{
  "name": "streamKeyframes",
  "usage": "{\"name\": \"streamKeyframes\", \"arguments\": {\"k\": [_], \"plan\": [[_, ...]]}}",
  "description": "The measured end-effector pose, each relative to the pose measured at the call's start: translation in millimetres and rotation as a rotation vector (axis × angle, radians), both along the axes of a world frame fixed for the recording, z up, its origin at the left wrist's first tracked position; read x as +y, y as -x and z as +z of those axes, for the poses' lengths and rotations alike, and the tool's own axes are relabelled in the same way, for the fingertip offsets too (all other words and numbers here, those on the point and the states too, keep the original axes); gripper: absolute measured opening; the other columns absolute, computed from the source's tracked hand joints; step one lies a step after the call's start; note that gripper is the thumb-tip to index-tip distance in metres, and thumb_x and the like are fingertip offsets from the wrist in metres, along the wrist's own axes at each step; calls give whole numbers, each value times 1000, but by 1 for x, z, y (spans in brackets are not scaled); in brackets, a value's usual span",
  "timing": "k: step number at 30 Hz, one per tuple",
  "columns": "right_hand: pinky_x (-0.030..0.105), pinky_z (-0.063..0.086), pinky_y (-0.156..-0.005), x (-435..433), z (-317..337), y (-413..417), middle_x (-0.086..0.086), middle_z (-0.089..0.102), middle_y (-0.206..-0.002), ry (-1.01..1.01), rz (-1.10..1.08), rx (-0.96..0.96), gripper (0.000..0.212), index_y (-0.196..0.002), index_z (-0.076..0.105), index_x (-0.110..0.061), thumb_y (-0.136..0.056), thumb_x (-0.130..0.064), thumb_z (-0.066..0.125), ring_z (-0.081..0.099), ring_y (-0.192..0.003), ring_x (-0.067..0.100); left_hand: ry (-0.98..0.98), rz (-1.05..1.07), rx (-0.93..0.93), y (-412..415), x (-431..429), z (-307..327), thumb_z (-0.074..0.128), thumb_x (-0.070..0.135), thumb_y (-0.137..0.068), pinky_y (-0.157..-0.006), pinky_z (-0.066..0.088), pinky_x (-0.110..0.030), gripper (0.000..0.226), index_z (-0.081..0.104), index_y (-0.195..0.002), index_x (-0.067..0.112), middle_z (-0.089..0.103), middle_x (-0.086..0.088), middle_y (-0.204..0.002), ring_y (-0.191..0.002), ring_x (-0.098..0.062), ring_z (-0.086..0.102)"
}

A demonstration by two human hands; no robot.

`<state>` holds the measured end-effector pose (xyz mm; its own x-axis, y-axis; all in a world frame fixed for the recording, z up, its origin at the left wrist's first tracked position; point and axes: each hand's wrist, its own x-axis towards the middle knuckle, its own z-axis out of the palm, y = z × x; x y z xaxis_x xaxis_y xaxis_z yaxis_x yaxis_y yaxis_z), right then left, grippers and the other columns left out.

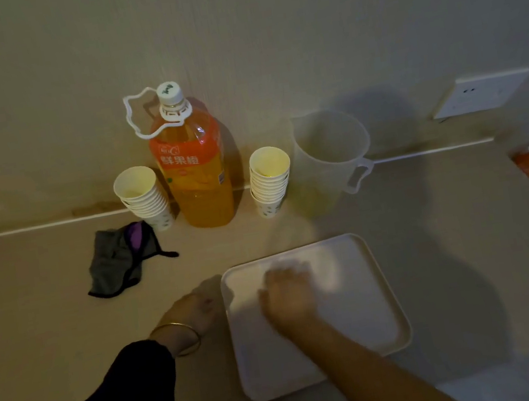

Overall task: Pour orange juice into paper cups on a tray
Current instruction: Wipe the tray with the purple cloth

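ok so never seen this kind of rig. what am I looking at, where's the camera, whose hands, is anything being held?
There is no robot here: a person works with bare hands. The single picture comes from a wide-angle camera worn on their head, looking forward and down.

The left hand, with a bangle and a dark sleeve, sits at the left rim of the white tray; whether it grips the rim is unclear. The right hand is over the tray and motion-blurred, so I cannot tell if it holds anything.

By the wall stands a capped orange juice bottle, with a stack of paper cups on its left and another stack on its right. A translucent jug stands further right, and a dark cloth lies to the left. No cups are on the tray yet.
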<state>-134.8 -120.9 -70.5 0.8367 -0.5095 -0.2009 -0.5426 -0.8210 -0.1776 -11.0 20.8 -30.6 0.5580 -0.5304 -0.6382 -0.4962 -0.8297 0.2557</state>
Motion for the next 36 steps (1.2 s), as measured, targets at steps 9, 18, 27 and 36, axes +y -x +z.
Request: {"name": "streamKeyframes", "arguments": {"k": [9,18,27,36], "plan": [[41,41,-96,-131,3,92,25,52,-127,-246,-951,109,42,-122,49,4,-94,-26,46,51,-117,38,469,496,454,23,-3,-9,52,2,-92,-75,48,-28,16,61,-93,15,61,-2,-88,-90,-20,56],[37,42,-91,-111,-2,65,25,56,-127,-474,-891,45,42,-124,53,5,-92,-24,51,54,-116,37,457,962,551,6,-2,-1,46,-3,-93,-61,41,-30,19,58,-107,-4,57,-18,-90,-67,-28,51],[42,38,-96,-91,6,36,23,51,-126,-201,-792,23,36,-118,48,3,-89,-17,48,48,-117,38,421,844,144,-31,25,-18,55,30,-92,-70,47,-32,35,69,-77,2,68,-15,-79,-82,-31,61],[39,35,-98,-66,15,-4,7,51,-127,-96,-506,-123,31,-123,52,-15,-92,-22,51,45,-121,26,42,432,-371,-102,23,-11,50,29,-94,-116,10,-50,24,66,-111,28,5,-10,-157,-144,-32,-2]]}}
